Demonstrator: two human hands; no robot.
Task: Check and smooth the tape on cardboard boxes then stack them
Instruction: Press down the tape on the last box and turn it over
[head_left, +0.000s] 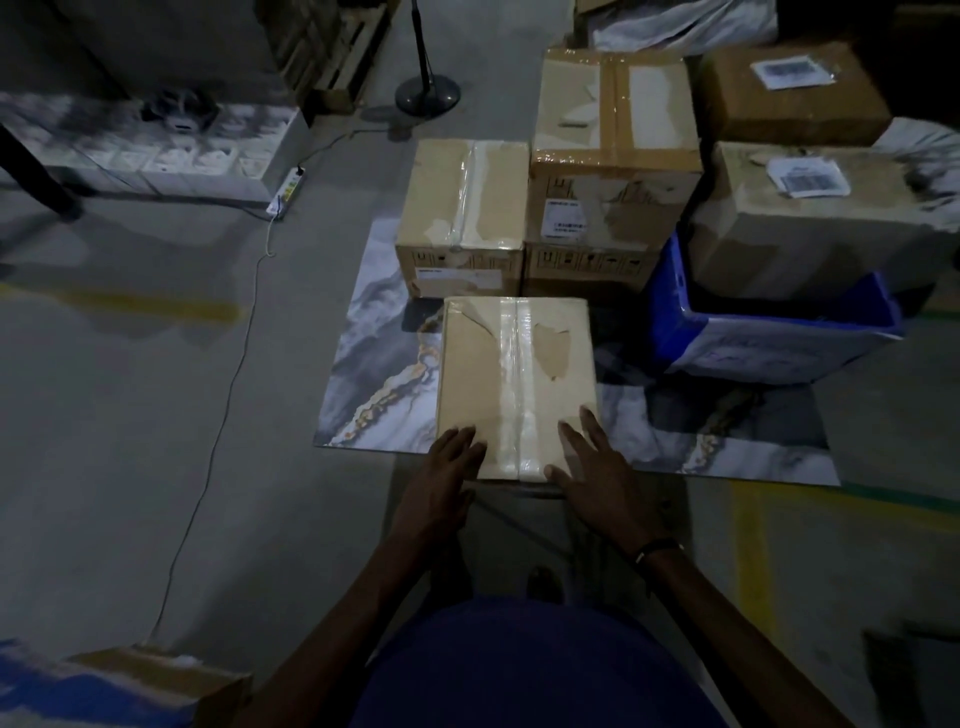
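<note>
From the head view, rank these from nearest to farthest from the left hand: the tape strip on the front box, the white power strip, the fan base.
Measured from the left hand, resting on the front box:
1. Tape strip, just to its right on the same box top.
2. Power strip, farther back on the floor, to the left.
3. Fan base, farthest, at the back.

Dim, murky picture, corners dark, edges bent and blurred.

A single head-worn, wide-angle view looks forward and steeply down from above the near cardboard box (517, 387), which sits close at centre. Beyond the box the floor recedes toward a fan base (427, 94) at the top edge.
</note>
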